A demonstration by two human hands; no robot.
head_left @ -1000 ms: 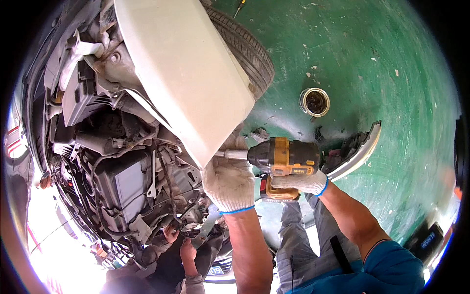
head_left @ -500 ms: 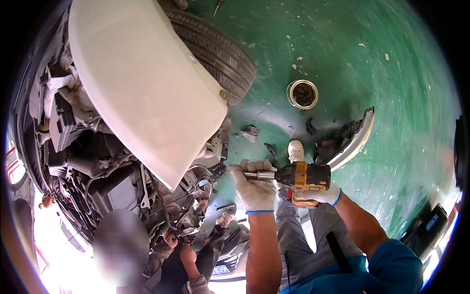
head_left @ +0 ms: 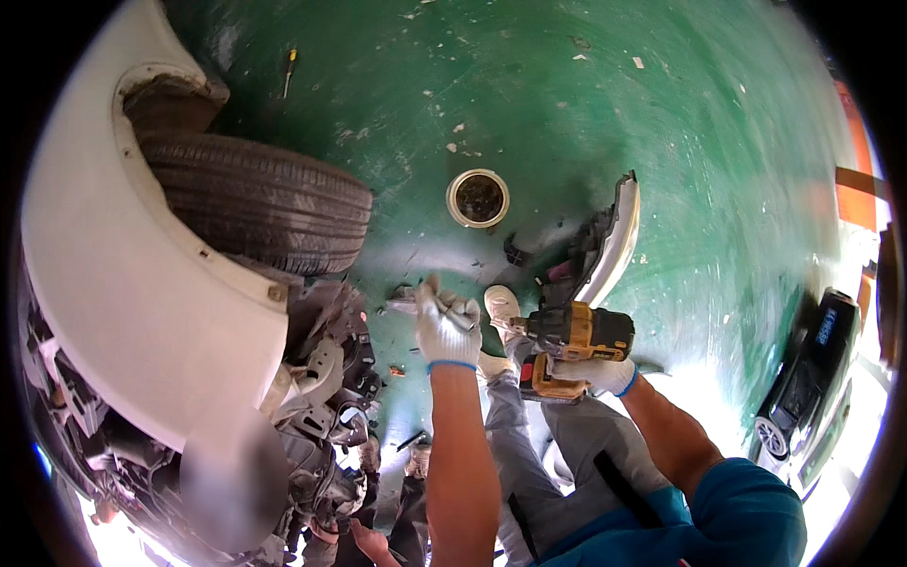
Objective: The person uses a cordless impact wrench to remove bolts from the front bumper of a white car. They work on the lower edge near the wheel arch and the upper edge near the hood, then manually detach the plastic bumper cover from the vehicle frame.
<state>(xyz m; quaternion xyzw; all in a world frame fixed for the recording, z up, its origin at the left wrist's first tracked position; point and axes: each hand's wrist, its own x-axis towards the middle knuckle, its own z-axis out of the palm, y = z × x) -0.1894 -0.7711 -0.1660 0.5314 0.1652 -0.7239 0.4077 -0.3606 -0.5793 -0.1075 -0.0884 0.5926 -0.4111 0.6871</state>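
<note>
My right hand [head_left: 595, 372], in a white knitted glove with a blue cuff, is wrapped round the grip of a yellow and black cordless impact wrench [head_left: 590, 331]. The tool's nose points left, with a short metal end showing. Left of that nose and apart from it, my left hand [head_left: 449, 324], gloved alike, is raised with its fingers curled in. What those fingers hold, if anything, cannot be made out. Below both hands are my grey trousers and a pale shoe [head_left: 501, 309].
A car with a white fender [head_left: 142, 265], a tyre [head_left: 265, 203] and an exposed front end [head_left: 326, 378] fills the left. Another person's hand [head_left: 371, 543] is by its lower part. On the green floor lie a round tin [head_left: 478, 198], a curved trim piece [head_left: 614, 241] and a screwdriver [head_left: 290, 71].
My left hand has come off the wrench's long metal socket and moved left, fingers curling. Only a short nose now shows on the tool. My view has swung right.
</note>
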